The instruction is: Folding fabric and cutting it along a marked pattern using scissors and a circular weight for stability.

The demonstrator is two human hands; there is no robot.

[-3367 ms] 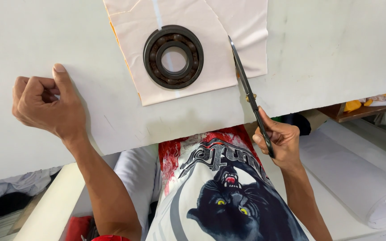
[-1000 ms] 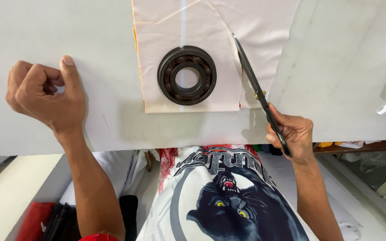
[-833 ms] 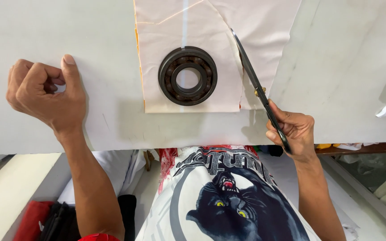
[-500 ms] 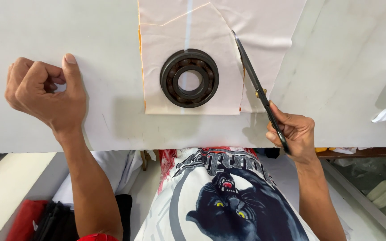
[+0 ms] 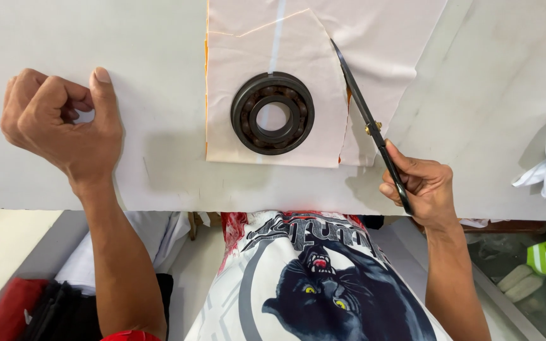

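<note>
Right hand (image 5: 419, 184) gripped black scissors (image 5: 366, 121), blades along the edge of pale pink fabric (image 5: 266, 82). Left hand (image 5: 61, 123) rested as a loose, empty fist, well apart. Between them, a dark metal bearing ring (image 5: 273, 113) weighted the fabric.

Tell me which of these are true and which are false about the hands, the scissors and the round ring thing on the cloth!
1. The right hand holds the scissors. True.
2. The metal bearing ring lies on the bare table, off the cloth. False: it rests on the pale pink fabric piece.
3. The left hand is curled into a loose fist on the white table. True.
4. The left hand is pressing down on the ring. False: it is well apart, off to the left of the fabric.
5. The scissors run along the fabric's right edge. True.
</note>
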